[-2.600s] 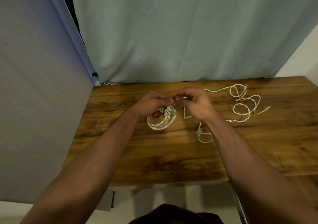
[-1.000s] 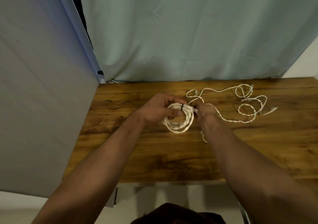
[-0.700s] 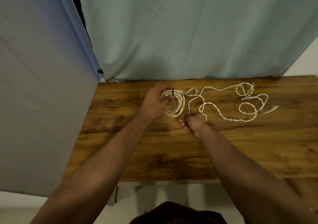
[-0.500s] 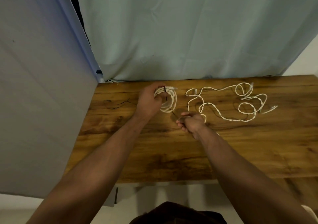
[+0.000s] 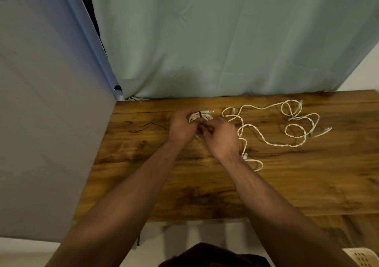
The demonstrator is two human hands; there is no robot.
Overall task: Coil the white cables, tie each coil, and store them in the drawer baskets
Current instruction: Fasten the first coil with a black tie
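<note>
A coiled white cable (image 5: 200, 115) with a dark tie around it sits at the far middle of the wooden table (image 5: 205, 184). My left hand (image 5: 182, 127) grips the coil from the left and hides most of it. My right hand (image 5: 222, 137) is right beside it, fingers pinched at the coil's near edge; what they pinch is hidden. A loose white cable (image 5: 272, 127) sprawls in loops over the table's right half, one end curling past my right wrist.
Thin black ties (image 5: 139, 126) lie on the table's left part. A grey panel (image 5: 41, 123) stands along the left edge, a pale curtain (image 5: 225, 40) behind. A perforated cream basket corner (image 5: 362, 257) shows at bottom right.
My left hand carried the coil toward the table's far edge. My right hand had pulled back toward me, then came forward to the coil again.
</note>
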